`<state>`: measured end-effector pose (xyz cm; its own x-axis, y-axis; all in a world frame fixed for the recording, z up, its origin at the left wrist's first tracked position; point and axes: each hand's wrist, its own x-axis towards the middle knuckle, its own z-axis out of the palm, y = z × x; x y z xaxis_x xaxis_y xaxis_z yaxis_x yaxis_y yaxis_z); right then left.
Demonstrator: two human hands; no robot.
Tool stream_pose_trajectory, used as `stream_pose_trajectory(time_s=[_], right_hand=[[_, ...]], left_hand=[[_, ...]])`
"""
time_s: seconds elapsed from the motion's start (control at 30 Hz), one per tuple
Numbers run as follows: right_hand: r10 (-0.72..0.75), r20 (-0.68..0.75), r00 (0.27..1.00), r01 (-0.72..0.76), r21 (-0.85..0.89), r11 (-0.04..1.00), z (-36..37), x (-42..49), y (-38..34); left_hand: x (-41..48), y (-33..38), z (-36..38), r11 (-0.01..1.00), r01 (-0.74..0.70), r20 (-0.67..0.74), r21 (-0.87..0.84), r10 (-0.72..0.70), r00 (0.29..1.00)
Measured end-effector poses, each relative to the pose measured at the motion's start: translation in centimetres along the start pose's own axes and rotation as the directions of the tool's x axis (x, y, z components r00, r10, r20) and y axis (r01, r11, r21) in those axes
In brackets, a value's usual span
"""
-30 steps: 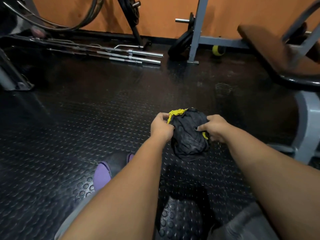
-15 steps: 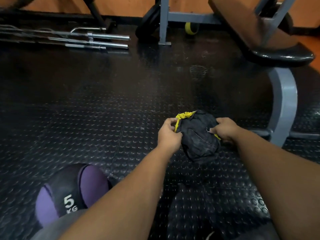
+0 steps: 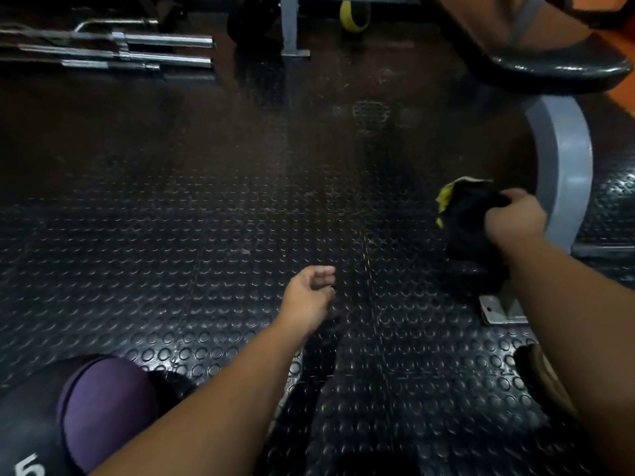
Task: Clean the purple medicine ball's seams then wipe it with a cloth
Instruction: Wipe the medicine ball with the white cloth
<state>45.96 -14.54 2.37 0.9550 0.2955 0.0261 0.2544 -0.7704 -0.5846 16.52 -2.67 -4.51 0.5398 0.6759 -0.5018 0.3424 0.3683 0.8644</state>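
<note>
The purple and black medicine ball (image 3: 103, 407) sits on the floor at the lower left, a white "5" showing near the bottom edge. My right hand (image 3: 515, 221) grips a dark cloth with yellow edging (image 3: 464, 214) at the right, beside the grey bench leg. My left hand (image 3: 309, 293) hovers over the floor in the middle, its fingers loosely curled and holding nothing. The left forearm crosses just right of the ball.
Studded black rubber flooring (image 3: 206, 218) covers the area. Chrome barbells (image 3: 130, 49) lie at the top left. A padded bench (image 3: 536, 53) on a grey frame (image 3: 563, 166) stands at the right, with a metal foot plate (image 3: 498, 309) below it.
My left hand let go of the cloth and dropped back toward the middle. My right hand carried the cloth to the right, next to the bench leg. The view tilted further down.
</note>
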Motion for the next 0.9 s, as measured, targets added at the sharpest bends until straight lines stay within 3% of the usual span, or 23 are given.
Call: stream_pose_trajectory(time_s=[0.1, 0.17, 0.27, 0.37, 0.57, 0.77, 0.9], right_hand=[[-0.039, -0.223, 0.974, 0.010, -0.130, 0.992, 0.2, 1.4, 1.5], [-0.095, -0.225, 0.970, 0.020, -0.315, 0.949, 1.2, 1.6, 2.5], [-0.071, 0.044, 0.997, 0.083, -0.511, 0.856, 4.0, 1.1, 3.9], [-0.009, 0.244, 0.970, 0.166, -0.633, 0.756, 6.2, 0.6, 4.7], [0.068, 0.277, 0.958, 0.166, -0.735, 0.657, 7.0, 1.9, 5.1], [0.311, 0.295, 0.903, -0.031, -0.678, 0.734, 8.2, 2.4, 6.4], [0.369, 0.330, 0.869, -0.071, -0.655, 0.753, 8.3, 2.4, 5.4]], left_hand=[[0.5, -0.5, -0.5, 0.999, 0.002, -0.049, -0.048, -0.005, 0.999], [0.6, -1.0, -0.6, 0.999, 0.009, -0.043, -0.035, -0.011, 0.999], [0.7, -2.0, -0.7, 1.000, 0.019, -0.008, 0.023, -0.019, 1.000], [0.9, -2.3, -1.1, 0.999, 0.025, -0.002, 0.046, -0.025, 1.000], [1.6, -2.2, -2.3, 0.999, 0.027, -0.030, -0.021, -0.027, 0.999], [1.8, -2.5, -2.5, 0.999, 0.052, -0.030, -0.008, -0.052, 0.998], [1.9, -2.8, -2.6, 0.998, 0.061, -0.020, 0.007, -0.061, 0.998]])
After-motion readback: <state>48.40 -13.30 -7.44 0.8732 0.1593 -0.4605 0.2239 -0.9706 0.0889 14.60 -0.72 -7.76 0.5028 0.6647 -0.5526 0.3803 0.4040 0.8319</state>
